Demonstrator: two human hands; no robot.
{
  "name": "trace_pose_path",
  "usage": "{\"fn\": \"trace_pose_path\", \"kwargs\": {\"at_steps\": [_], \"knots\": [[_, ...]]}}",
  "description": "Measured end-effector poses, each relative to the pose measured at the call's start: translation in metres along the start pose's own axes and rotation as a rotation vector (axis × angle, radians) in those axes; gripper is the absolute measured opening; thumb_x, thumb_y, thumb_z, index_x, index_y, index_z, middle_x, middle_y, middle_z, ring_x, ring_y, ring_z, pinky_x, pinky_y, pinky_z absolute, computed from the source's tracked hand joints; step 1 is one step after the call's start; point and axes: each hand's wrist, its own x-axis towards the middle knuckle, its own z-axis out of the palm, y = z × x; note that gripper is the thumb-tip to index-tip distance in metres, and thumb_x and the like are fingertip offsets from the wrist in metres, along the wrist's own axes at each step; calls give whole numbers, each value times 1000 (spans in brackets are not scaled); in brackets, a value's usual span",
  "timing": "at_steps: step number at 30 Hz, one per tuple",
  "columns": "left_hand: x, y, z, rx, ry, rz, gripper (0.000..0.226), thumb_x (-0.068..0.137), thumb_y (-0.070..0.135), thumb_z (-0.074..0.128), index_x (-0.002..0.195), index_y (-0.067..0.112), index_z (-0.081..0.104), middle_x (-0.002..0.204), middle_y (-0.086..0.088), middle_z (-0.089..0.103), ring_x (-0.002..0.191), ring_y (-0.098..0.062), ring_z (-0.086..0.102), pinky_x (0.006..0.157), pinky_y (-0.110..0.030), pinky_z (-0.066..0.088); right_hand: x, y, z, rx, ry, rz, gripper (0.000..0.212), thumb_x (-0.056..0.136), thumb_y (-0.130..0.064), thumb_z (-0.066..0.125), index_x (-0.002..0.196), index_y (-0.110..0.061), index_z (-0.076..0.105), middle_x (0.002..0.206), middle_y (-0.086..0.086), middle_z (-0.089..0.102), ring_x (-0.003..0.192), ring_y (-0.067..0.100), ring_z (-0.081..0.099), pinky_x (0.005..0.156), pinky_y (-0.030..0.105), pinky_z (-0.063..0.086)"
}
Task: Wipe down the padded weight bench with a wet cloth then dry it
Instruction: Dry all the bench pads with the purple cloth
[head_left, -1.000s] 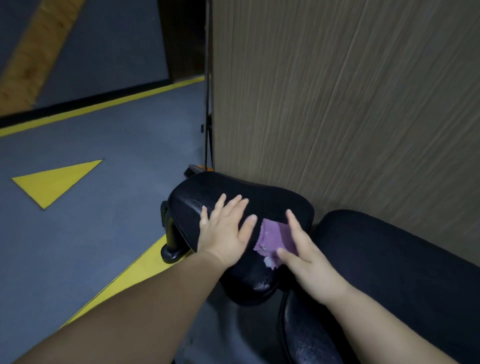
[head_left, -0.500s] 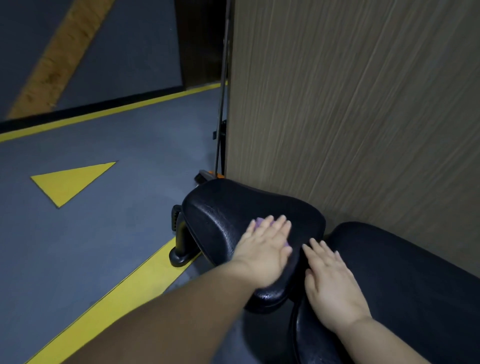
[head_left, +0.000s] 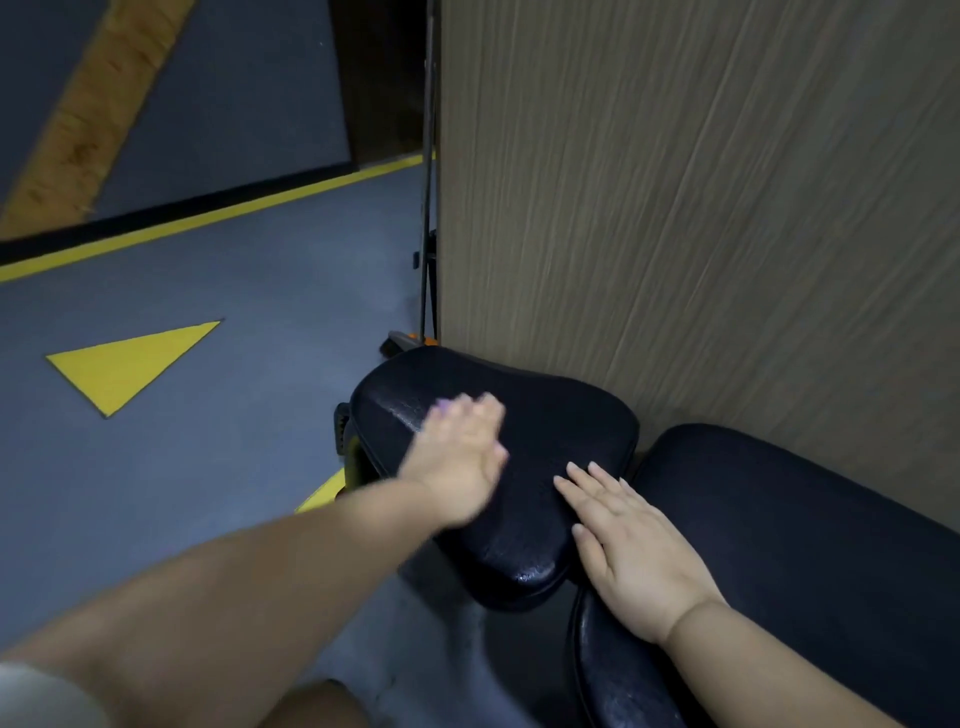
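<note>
The black padded seat pad (head_left: 561, 426) of the weight bench lies in the middle of the view, with the longer black back pad (head_left: 779, 519) to its right. My left hand (head_left: 457, 457), blurred by motion, presses flat on the left half of the seat pad. A sliver of the purple cloth (head_left: 444, 404) shows at its fingertips; the rest is hidden under the palm. My right hand (head_left: 628, 551) rests flat with straight fingers on the near right corner of the seat pad, at the gap between the two pads. The seat surface glistens wet.
A wood-grain wall panel (head_left: 675, 208) stands right behind the bench. Grey floor with a yellow triangle (head_left: 130, 364) and yellow lines (head_left: 208, 223) spreads to the left. A thin black stand (head_left: 427, 208) leans at the panel's edge. The bench's frame end (head_left: 343, 431) sticks out left.
My left hand took over the purple cloth from beside my right hand and has slid it leftward across the seat pad. My right hand drew back to the pad's near right corner.
</note>
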Motion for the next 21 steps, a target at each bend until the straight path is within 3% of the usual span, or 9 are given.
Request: {"fn": "trace_pose_path", "kwargs": {"at_steps": [2, 5, 7, 10, 12, 14, 16, 18, 21], "knots": [[-33, 24, 10, -24, -25, 300, 67, 94, 46, 12, 154, 19, 20, 161, 2, 20, 148, -20, 14, 120, -34, 1, 0, 0, -1, 23, 9, 23, 69, 84, -41, 3, 152, -30, 14, 158, -14, 8, 136, -7, -12, 111, 13, -12], [-33, 15, 7, -20, -138, 391, 76, 85, 53, -2, 156, 25, 9, 162, 11, 6, 149, -11, 0, 119, -30, -7, -1, 1, -2, 34, 9, 27, 77, 77, -39, 0, 152, -27, 15, 158, -13, 9, 136, -7, -12, 110, 13, -12], [-12, -7, -1, -3, -68, 260, 80, 82, 54, -3, 155, 24, 13, 162, 6, 14, 149, -16, 8, 118, -32, 0, -2, 0, -3, 39, 7, 25, 69, 83, -33, 11, 152, -27, 16, 157, -13, 9, 135, -7, -11, 110, 12, -11], [20, -57, -11, -78, -25, -85, 58, 101, 42, 17, 155, 21, 16, 162, 1, 15, 149, -20, 10, 118, -33, 3, -1, 0, -3, 73, 21, 31, 60, 92, -21, 29, 151, -28, 17, 157, -13, 11, 136, -7, -9, 110, 11, -11], [34, -81, -13, -87, -63, -237, 54, 105, 35, 24, 156, 22, 13, 163, 5, 8, 149, -18, 3, 120, -34, 0, 0, 1, -2, 58, 21, 31, 63, 88, -28, 19, 151, -29, 17, 157, -15, 10, 136, -8, -10, 109, 10, -11], [50, -82, -14, -52, -77, -281, 54, 105, 35, 24, 156, 21, 13, 163, 5, 6, 150, -19, 2, 121, -36, 1, 1, 2, 0, 47, 27, 29, 75, 77, -36, 4, 151, -30, 17, 157, -15, 10, 136, -8, -11, 109, 10, -12], [59, -57, -15, -47, -76, -176, 53, 103, 35, 30, 153, 20, 21, 161, -2, 17, 147, -23, 14, 120, -37, 11, 3, 3, 0, 37, 22, 37, 84, 70, -39, -1, 151, -30, 16, 157, -15, 10, 136, -8, -12, 110, 10, -12], [53, -15, -13, -79, -112, 63, 49, 101, 32, 37, 147, 19, 31, 154, -7, 32, 141, -27, 28, 116, -37, 21, 3, 3, 0, 37, 22, 36, 85, 68, -40, -1, 151, -30, 15, 156, -17, 8, 136, -8, -13, 110, 11, -12], [32, 39, -2, -71, -161, 375, 51, 105, 32, 30, 154, 23, 20, 161, 4, 16, 148, -16, 8, 120, -34, 6, 4, 2, -2, 51, 13, 50, 81, 71, -38, 1, 152, -31, 6, 153, -22, 1, 134, -11, -18, 109, 9, -14]]}}
